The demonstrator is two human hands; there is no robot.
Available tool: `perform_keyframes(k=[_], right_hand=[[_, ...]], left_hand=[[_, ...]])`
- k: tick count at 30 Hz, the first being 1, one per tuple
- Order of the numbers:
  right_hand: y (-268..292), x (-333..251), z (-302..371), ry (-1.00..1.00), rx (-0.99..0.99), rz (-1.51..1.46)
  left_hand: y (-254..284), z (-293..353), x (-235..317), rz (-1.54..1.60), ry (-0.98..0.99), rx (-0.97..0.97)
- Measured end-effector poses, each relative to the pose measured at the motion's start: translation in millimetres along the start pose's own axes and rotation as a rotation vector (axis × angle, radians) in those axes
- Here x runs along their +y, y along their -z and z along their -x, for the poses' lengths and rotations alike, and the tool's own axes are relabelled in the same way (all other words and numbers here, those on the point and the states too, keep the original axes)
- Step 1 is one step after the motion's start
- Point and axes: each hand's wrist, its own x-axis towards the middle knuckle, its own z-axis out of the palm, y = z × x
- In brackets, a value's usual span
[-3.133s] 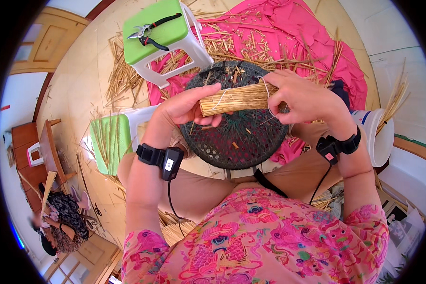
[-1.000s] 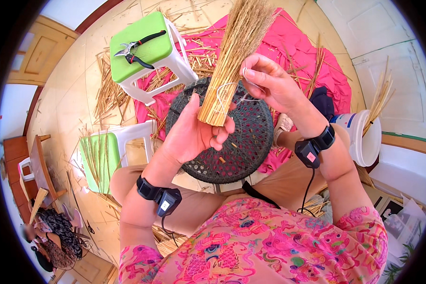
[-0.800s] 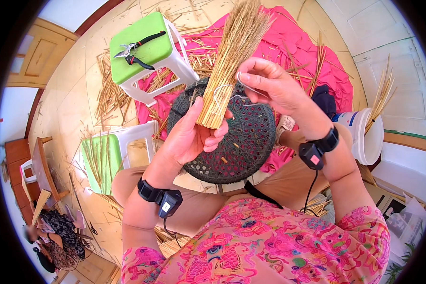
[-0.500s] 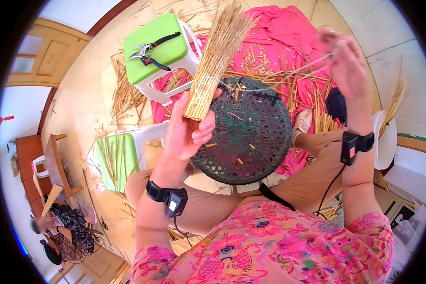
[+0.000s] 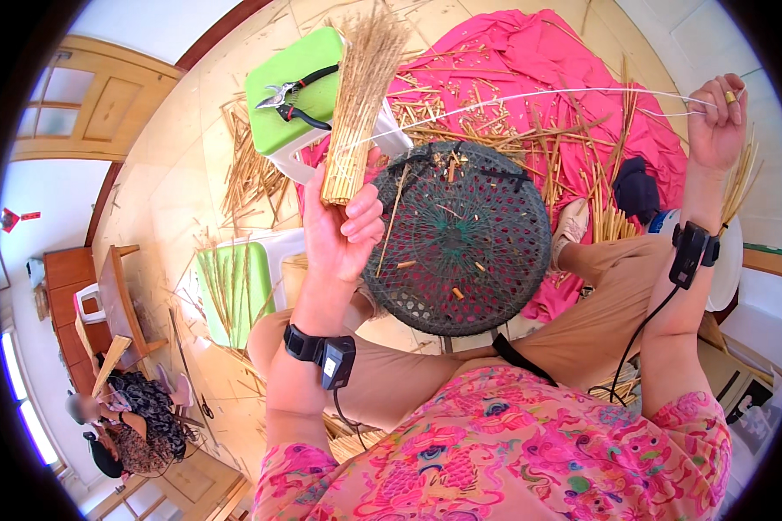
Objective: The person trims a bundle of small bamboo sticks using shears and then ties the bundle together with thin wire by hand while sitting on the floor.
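Observation:
My left hand (image 5: 346,224) grips the cut lower end of a straw bundle (image 5: 356,130), whose feathery tops point away from me. White cord (image 5: 530,95) crosses the bundle and stretches from it far out to the right. There my right hand (image 5: 718,122) is closed on the cord's other part, raised at about shoulder width, with a ring on one finger. A loose strand hangs beside the main line. Below and right of the bundle stands a round dark mesh-topped stool (image 5: 460,252) with bits of straw on it.
A green-topped white stool (image 5: 274,78) carries pruning shears (image 5: 291,100). Another green stool (image 5: 235,291) holds thin stalks. Cut straw litters a pink cloth (image 5: 530,52) and the tiled floor. A white bucket (image 5: 725,260) stands at right. Another person (image 5: 139,417) sits at far left with straw.
My right hand has swung outward to the right, drawing the cord out into a long line. The bundle in my left hand has shifted slightly left and stands more upright.

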Motion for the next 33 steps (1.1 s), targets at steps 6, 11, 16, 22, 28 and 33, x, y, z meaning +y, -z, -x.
perform_keyframes(k=[6, 11, 16, 22, 28, 33], right_hand=[[17.0, -31.9, -2.3, 0.221, 0.173, 0.171], [14.3, 48.7, -2.2, 0.066, 0.745, 0.960], [-13.6, 167.6, 51.5, -0.767, 0.170, 0.705], [-28.2, 205.1, 66.0, -0.892, 0.286, 0.460], [-23.6, 203.9, 65.8, -0.843, 0.173, 0.626], [-21.9, 202.3, 64.1, -0.981, 0.153, 0.718]], left_hand=[[0.1, -0.9, 6.9, 0.043, -0.040, -0.026], [-5.0, -3.2, -0.8, 0.009, 0.124, -0.095], [-10.1, -10.6, -14.2, -0.044, 0.258, -0.145], [-17.3, -15.9, -25.9, -0.133, 0.423, -0.175], [-19.3, -15.3, -34.0, -0.659, 0.377, 0.052], [-1.0, -33.9, -30.7, -1.167, -0.311, 0.301]])
